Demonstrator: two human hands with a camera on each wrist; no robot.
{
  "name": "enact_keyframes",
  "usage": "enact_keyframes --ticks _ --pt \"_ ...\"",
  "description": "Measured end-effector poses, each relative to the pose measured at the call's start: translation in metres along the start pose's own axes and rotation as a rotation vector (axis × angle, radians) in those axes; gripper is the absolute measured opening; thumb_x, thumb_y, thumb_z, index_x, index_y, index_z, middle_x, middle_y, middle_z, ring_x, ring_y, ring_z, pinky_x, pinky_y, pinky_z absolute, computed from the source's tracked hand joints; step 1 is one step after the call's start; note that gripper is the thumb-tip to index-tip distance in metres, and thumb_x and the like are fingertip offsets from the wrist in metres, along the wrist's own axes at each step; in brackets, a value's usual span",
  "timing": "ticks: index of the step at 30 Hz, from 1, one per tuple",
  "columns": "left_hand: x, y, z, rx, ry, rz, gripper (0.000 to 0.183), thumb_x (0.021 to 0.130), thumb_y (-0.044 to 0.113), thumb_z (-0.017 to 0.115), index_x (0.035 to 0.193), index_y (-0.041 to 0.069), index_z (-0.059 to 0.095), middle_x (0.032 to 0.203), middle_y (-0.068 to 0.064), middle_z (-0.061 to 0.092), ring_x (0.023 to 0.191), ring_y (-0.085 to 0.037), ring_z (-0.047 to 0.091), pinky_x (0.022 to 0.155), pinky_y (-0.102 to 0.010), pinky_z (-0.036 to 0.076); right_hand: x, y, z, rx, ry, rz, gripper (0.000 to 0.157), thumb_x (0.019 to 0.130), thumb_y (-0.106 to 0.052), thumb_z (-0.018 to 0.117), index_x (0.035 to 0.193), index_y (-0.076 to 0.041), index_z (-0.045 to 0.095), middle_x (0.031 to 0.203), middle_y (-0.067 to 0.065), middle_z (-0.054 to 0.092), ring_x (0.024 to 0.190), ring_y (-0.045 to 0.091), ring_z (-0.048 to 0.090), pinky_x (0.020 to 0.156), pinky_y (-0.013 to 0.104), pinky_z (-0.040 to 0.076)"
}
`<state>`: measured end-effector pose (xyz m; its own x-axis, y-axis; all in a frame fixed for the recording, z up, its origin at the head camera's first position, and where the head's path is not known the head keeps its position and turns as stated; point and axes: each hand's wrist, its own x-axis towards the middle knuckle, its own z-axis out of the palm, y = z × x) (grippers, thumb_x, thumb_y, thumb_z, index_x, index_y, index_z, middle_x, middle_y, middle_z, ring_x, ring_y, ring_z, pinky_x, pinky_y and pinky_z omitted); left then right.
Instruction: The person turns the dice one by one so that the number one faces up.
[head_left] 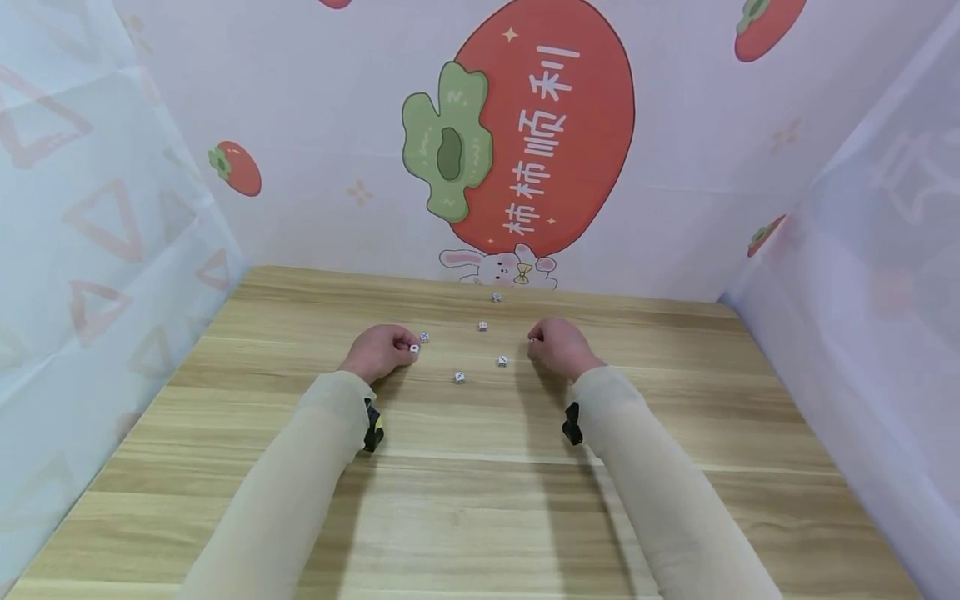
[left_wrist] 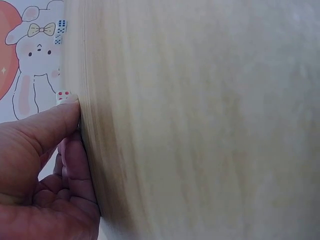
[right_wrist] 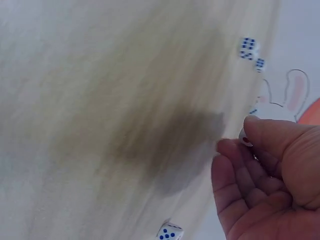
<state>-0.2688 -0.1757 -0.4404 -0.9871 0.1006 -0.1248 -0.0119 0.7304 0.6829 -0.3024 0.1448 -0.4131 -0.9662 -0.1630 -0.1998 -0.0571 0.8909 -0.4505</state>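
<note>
Low over the wooden table, my left hand (head_left: 381, 352) pinches a white die (head_left: 414, 349) between thumb and fingertips. In the left wrist view that die (left_wrist: 63, 95) shows red dots past the thumb tip. Another die (head_left: 424, 337) lies right beside these fingertips. My right hand (head_left: 564, 346) holds a second die (head_left: 532, 339) between thumb and index finger, mostly covered by them; the right wrist view shows a red dot on this die (right_wrist: 245, 138). Between the hands lie one die (head_left: 502, 361) and a nearer die (head_left: 460, 377).
Farther back on the wooden table (head_left: 465, 483) are a die (head_left: 483, 326) and another die (head_left: 497, 297) close to the back edge. A printed cloth (head_left: 315, 108) hangs behind, and pale sheets (head_left: 870, 250) enclose the sides. Dark straps (head_left: 573, 423) sit at both wrists.
</note>
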Motion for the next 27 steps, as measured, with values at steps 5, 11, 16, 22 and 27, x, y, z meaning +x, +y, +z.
enact_keyframes --ticks 5,11,16,22,27 --pt "0.000 0.000 0.001 -0.003 0.001 0.001 0.013 0.097 0.014 0.071 0.108 0.008 0.076 0.097 -0.005 0.067 0.090 -0.022 0.057 0.081 -0.036 0.044 -0.006 0.000 -0.008 0.059 -0.015 -0.039 0.031 0.102 -0.016 0.063 0.129 -0.003 0.068 0.119 0.012 0.068 0.101 0.027 0.061 0.092 0.041 0.055" --pt "-0.002 0.001 0.000 0.003 0.004 -0.001 0.014 0.098 0.015 0.071 0.109 0.008 0.075 0.097 -0.005 0.067 0.090 -0.023 0.057 0.082 -0.037 0.044 -0.013 0.002 -0.013 0.202 -0.040 -0.028 0.028 0.101 -0.017 0.066 0.126 -0.005 0.069 0.110 0.009 0.069 0.094 0.023 0.065 0.084 0.036 0.056" --pt "-0.003 0.002 -0.001 0.008 0.003 -0.004 0.014 0.098 0.014 0.070 0.109 0.007 0.075 0.097 -0.006 0.066 0.090 -0.024 0.056 0.083 -0.037 0.044 -0.017 0.005 -0.014 0.327 -0.061 -0.019 0.029 0.100 -0.015 0.071 0.127 -0.006 0.069 0.112 0.010 0.067 0.095 0.023 0.068 0.086 0.035 0.060" --pt "-0.001 0.000 0.000 0.013 0.009 0.006 0.014 0.097 0.015 0.071 0.108 0.007 0.075 0.098 -0.005 0.067 0.091 -0.023 0.057 0.083 -0.036 0.044 -0.021 0.007 -0.014 0.400 -0.070 -0.018 0.029 0.099 -0.013 0.072 0.127 -0.007 0.070 0.115 0.010 0.067 0.099 0.025 0.066 0.090 0.035 0.060" --pt "0.000 -0.001 0.001 0.017 0.011 0.014 0.013 0.097 0.015 0.071 0.107 0.007 0.075 0.097 -0.005 0.067 0.091 -0.022 0.057 0.083 -0.036 0.044 -0.022 0.009 -0.014 0.420 -0.067 -0.026 0.029 0.098 -0.012 0.073 0.127 -0.009 0.072 0.118 0.009 0.066 0.104 0.025 0.063 0.094 0.036 0.059"
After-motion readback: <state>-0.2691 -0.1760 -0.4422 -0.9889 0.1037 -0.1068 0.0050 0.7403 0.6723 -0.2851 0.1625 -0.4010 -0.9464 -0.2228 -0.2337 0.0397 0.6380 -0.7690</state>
